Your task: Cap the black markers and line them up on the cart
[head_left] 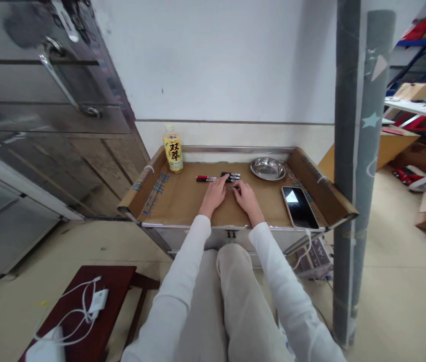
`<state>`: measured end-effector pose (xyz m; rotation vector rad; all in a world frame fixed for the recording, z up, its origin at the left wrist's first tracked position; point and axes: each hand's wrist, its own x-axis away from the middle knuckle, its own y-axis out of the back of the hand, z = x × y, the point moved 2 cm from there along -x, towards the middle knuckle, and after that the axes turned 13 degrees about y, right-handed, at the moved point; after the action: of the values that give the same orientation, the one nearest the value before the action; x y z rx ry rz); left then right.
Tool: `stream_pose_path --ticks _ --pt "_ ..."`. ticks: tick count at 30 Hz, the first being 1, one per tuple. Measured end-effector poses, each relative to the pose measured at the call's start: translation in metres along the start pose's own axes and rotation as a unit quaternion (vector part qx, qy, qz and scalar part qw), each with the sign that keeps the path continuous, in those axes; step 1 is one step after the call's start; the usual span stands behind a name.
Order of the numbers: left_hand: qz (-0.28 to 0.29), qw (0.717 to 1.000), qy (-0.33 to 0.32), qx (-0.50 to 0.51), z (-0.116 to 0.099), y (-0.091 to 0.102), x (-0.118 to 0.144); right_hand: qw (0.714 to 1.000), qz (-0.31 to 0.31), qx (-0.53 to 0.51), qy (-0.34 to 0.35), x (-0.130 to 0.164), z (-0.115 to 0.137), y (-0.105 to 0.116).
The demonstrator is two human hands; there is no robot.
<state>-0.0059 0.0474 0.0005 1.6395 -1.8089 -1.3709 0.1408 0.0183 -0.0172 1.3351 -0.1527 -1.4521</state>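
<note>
My left hand (pixel 215 195) lies over the cardboard-covered tabletop (pixel 183 201) with its fingers stretched out. Its fingertips reach the near side of several black pens (pixel 233 175) lying together. My right hand (pixel 246 198) is closed in a pinch just right of it. Between its fingertips shows a thin, dark, pen-like piece (pixel 234 187), mostly hidden by the fingers. To the left of the black pens lie a red pen (pixel 201 177) and another black one, partly behind my left hand.
A yellow-labelled drink bottle (pixel 174 151) stands at the back left. At the back right is a round metal dish (pixel 268 169), with a phone (pixel 299 206) nearer me. Cardboard walls (pixel 320 183) edge the sides. A dark red stool (pixel 102 296) holds white cables.
</note>
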Motion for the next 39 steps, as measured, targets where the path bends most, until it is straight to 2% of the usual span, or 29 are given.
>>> stream_pose_path --ticks 7,13,19,27,31,34,37,39 --pt "0.007 0.999 0.007 -0.053 0.000 -0.004 0.002 0.998 -0.041 -0.027 -0.037 0.001 0.002 0.002" --pt "0.020 0.995 0.014 -0.094 -0.005 0.001 0.004 0.994 -0.077 0.014 -0.072 0.001 0.002 0.008" --pt "0.020 0.996 0.007 -0.086 -0.004 0.001 0.004 0.989 -0.044 0.097 -0.106 0.001 0.003 0.011" --pt "-0.006 0.998 0.013 -0.066 -0.002 0.001 0.001 0.981 0.013 0.146 -0.129 0.000 0.005 0.015" --pt "-0.011 0.998 -0.003 -0.060 -0.005 0.004 0.003 0.988 0.019 0.108 -0.107 0.000 0.007 0.014" --pt "-0.017 0.998 -0.010 -0.052 -0.006 0.007 0.004 0.998 0.023 0.038 -0.041 -0.001 0.011 0.011" --pt "-0.038 0.998 -0.010 -0.045 -0.006 0.010 0.004 0.998 0.053 -0.020 0.033 -0.001 0.015 0.008" --pt "-0.060 0.997 -0.002 -0.053 -0.007 0.010 0.005 0.996 0.062 -0.033 0.051 -0.002 0.015 0.006"
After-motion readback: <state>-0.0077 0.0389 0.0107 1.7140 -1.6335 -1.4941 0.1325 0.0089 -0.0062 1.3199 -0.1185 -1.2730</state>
